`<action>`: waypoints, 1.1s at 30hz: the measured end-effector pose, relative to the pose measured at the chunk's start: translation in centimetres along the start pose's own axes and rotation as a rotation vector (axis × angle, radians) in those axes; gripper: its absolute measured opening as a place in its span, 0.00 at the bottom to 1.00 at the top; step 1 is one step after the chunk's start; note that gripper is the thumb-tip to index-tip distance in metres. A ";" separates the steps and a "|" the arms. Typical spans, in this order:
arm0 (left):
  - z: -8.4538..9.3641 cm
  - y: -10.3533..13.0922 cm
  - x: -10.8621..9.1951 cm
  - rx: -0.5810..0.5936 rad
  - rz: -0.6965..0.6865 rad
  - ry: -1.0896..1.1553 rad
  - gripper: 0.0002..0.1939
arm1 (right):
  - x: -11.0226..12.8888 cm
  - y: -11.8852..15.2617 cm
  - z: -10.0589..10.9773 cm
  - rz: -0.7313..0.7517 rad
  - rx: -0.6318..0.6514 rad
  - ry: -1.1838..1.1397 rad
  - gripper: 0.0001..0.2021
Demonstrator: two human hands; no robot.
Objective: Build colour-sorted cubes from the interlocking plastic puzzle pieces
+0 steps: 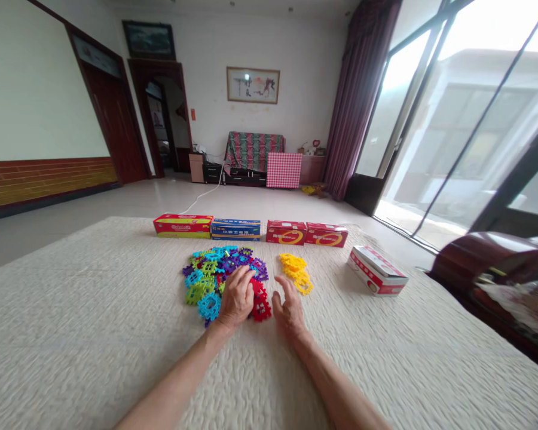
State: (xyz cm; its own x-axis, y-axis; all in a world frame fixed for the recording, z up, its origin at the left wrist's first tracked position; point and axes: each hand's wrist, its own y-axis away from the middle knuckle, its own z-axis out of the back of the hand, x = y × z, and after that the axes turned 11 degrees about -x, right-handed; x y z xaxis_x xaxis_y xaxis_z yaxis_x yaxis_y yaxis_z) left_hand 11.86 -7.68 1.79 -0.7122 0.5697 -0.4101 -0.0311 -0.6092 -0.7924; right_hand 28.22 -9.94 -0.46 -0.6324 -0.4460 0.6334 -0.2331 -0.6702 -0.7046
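Note:
A pile of toothed plastic pieces in blue, green and purple (208, 269) lies on the pale textured cover. Red pieces (260, 303) lie at its right side. My left hand (237, 297) is over the pile's front right part, its fingers bent and close together; what they hold, if anything, is hidden. To the right of the red pieces, my right hand (289, 306) has its thumb and fingers apart with nothing between them. A small group of yellow pieces (295, 269) lies just beyond my right hand, apart from the pile.
Behind the pieces stand a red and yellow box (183, 227), a blue box (235, 230) and two red boxes (286, 233) in a row. A white and red box (377, 272) sits at the right. Dark wooden furniture (475, 263) stands beyond the cover's right edge.

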 end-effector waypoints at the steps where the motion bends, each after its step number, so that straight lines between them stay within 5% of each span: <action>1: -1.1 -0.4 -0.7 -0.004 0.013 0.040 0.21 | -0.9 -0.8 1.0 0.043 -0.022 0.017 0.18; 5: -6.8 -2.1 -3.2 0.005 0.112 0.189 0.22 | -5.7 -4.7 4.9 -0.015 -0.089 0.148 0.17; 9: -12.2 -4.3 -4.5 0.046 0.295 0.208 0.21 | -9.7 -7.0 7.0 -0.207 0.034 0.269 0.20; 17: -18.8 -7.2 -3.8 0.163 0.453 0.063 0.21 | -11.0 -6.3 7.1 -0.151 0.230 0.296 0.27; 24: -20.6 -6.6 -3.6 0.382 0.286 -0.004 0.14 | -10.3 -6.5 7.3 -0.112 0.273 0.342 0.29; 33: -19.3 -5.9 -3.8 0.330 0.157 -0.010 0.12 | -10.6 -6.4 7.1 -0.030 0.302 0.337 0.27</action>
State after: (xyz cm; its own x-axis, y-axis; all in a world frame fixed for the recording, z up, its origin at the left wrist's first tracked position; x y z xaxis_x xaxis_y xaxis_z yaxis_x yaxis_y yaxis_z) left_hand 28.29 4.38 -0.64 -0.7331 0.4504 -0.5097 -0.1442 -0.8352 -0.5307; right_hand 41.62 -5.17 -0.41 -0.8456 -0.2387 0.4775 -0.0611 -0.8453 -0.5307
